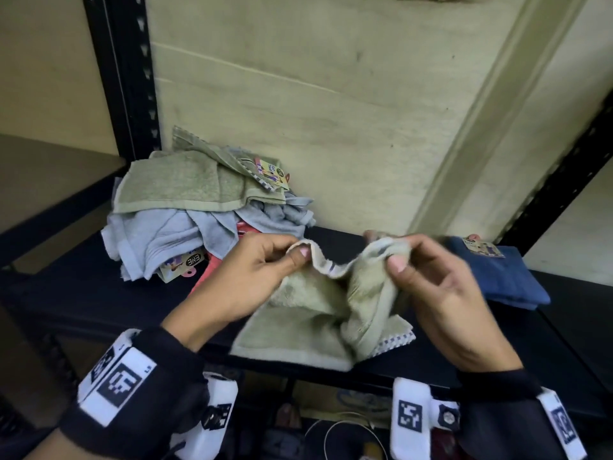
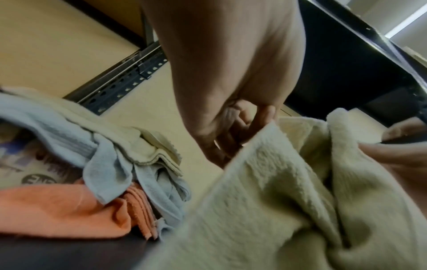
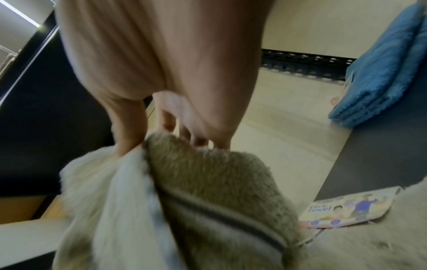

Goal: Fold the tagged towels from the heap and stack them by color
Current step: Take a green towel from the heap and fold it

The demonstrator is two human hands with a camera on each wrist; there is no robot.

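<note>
A pale green towel point(image 1: 308, 323) point(image 2: 289, 191) point(image 3: 208, 182) hangs crumpled over the front of the dark shelf point(image 1: 83, 293). My left hand point(image 1: 265, 263) point(image 2: 231, 113) pinches its top hem at the left. My right hand point(image 1: 418, 270) point(image 3: 175, 113) pinches a bunched part of the same hem at the right. The heap point(image 1: 199, 207) lies behind my left hand, with green, light grey-blue and coral towels point(image 2: 57, 208) and paper tags. One paper tag point(image 3: 346, 208) lies by the held towel in the right wrist view.
A folded dark blue towel point(image 1: 497, 277) point(image 3: 381, 69) with a tag lies at the right of the shelf. Black perforated uprights point(image 1: 132, 78) stand at the left and right. A beige wall point(image 1: 331, 111) backs the shelf. Cables and clutter lie below.
</note>
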